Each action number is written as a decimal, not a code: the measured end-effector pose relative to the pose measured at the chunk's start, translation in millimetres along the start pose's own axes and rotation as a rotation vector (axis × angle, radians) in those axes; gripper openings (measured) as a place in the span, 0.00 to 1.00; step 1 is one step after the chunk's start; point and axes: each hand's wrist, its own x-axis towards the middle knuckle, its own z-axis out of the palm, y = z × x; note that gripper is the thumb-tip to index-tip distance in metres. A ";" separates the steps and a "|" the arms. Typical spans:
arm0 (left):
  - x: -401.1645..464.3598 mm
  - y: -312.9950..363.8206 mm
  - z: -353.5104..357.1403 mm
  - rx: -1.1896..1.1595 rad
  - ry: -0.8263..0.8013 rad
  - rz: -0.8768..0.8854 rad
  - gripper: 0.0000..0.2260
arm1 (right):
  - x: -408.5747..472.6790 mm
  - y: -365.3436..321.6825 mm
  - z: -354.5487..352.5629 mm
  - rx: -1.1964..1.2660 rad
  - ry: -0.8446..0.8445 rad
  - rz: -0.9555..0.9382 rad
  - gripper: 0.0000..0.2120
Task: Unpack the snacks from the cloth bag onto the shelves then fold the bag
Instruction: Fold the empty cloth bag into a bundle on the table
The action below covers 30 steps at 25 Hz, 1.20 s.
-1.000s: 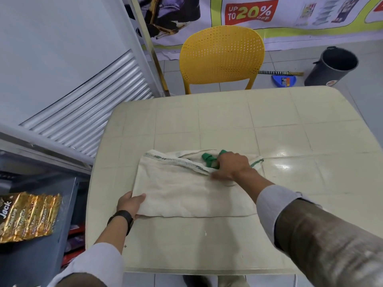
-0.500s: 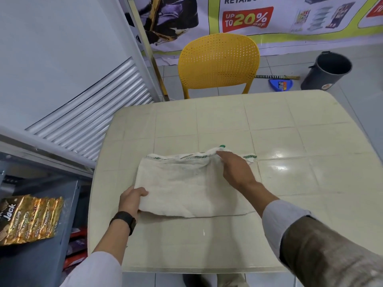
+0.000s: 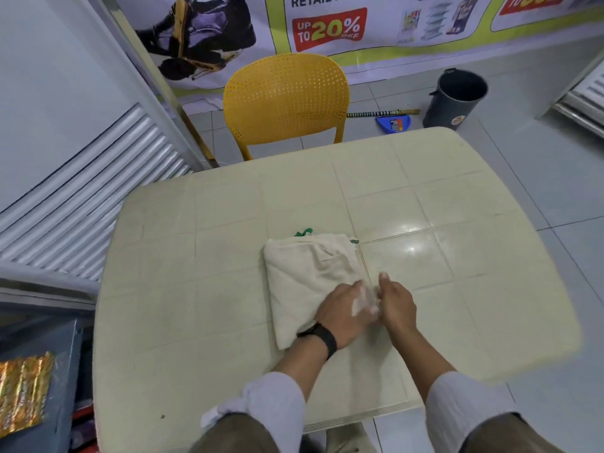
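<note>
The cream cloth bag (image 3: 307, 266) lies on the table (image 3: 457, 223), folded over into a narrow upright shape. Its green handles (image 3: 304, 231) peek out at the far edge. My left hand (image 3: 346, 312), with a black watch on the wrist, lies over the bag's near right corner and holds the cloth there. My right hand (image 3: 397, 302) sits right beside it at the bag's right edge, fingers curled and thumb raised. Motion blur hides whether it holds the cloth. A gold snack pack (image 3: 23, 390) lies on the dark shelf at lower left.
A yellow chair (image 3: 284, 99) stands at the table's far side. A dark bucket (image 3: 454, 96), a blue dustpan (image 3: 392, 123) and a broom lie on the floor behind. White slatted shelving (image 3: 81, 207) runs along the left.
My left hand has carried the bag's left edge across to the right, folding the bag in half. My right hand has come back from the bag's top edge to its near right corner.
</note>
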 end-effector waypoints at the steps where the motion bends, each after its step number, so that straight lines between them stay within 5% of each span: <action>1: -4.8 -14.2 -8.8 -0.065 0.123 0.003 0.24 | 1.0 0.9 -0.1 -0.055 -0.021 -0.041 0.26; 3: -10.3 -56.0 -31.6 -0.134 0.507 -0.110 0.16 | 2.2 -6.6 2.2 -0.138 -0.122 -0.086 0.35; 5: -18.9 -96.5 -56.4 -0.118 0.640 -0.388 0.18 | 5.1 -18.3 7.9 -0.325 -0.197 -0.109 0.43; 8: -31.6 -115.6 -58.1 -0.554 0.373 -0.705 0.28 | 4.5 -23.2 15.9 -0.487 -0.225 -0.083 0.39; 11: -45.7 -112.1 -45.1 -0.743 0.301 -0.658 0.23 | -2.2 -23.4 13.5 -0.434 -0.278 0.027 0.25; 14: -55.9 -105.7 -65.8 -0.977 0.340 -0.667 0.16 | -1.1 -35.3 -4.5 -0.096 -0.397 0.224 0.14; 17: -54.1 -104.1 -107.5 -1.343 0.247 -0.473 0.18 | 5.0 -62.1 -17.8 0.199 -0.520 0.350 0.09; 19: -45.3 -105.2 -123.3 -1.160 0.218 -0.329 0.24 | 9.5 -76.9 -19.5 0.307 -0.541 0.355 0.13; 22: -30.0 -108.4 -123.2 -0.155 0.235 -0.161 0.28 | 14.9 -85.5 -17.6 0.393 -0.556 0.413 0.11; 23: -26.1 -109.9 -119.2 -0.014 0.227 -0.132 0.26 | 15.9 -86.0 -17.8 0.395 -0.583 0.449 0.08; 26: -8.9 -112.8 -116.9 -0.167 0.357 -0.177 0.07 | 27.1 -89.7 -19.1 0.468 -0.611 0.548 0.07; 30: 28.3 -113.3 -127.0 -0.496 0.407 -0.450 0.18 | 38.1 -103.1 -7.8 0.789 -0.459 0.411 0.22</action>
